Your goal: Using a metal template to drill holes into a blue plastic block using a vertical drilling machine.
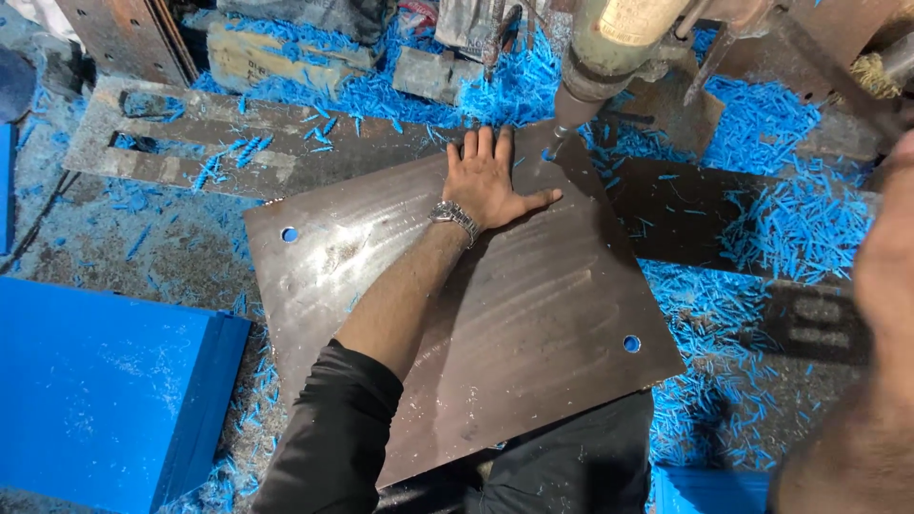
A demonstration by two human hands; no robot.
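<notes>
My left hand [490,186] lies flat, fingers spread, on the far part of a dark square steel plate [495,324]. A metal wristwatch [454,217] is on that wrist. Two small round holes show in the plate, one near its left corner [288,234] and one near its right corner [631,344]. A drill press spindle [609,48] hangs above, and its bit [555,143] points at the plate's far corner, just right of my fingers. My right arm [890,257] rises blurred along the right edge; what its hand holds is hidden.
Blue plastic shavings [790,219] cover the slotted metal machine bed [190,152] around the plate. A stack of blue sheets [95,381] lies at the near left, and another blue piece [709,490] at the bottom edge. Rusty metal parts crowd the back.
</notes>
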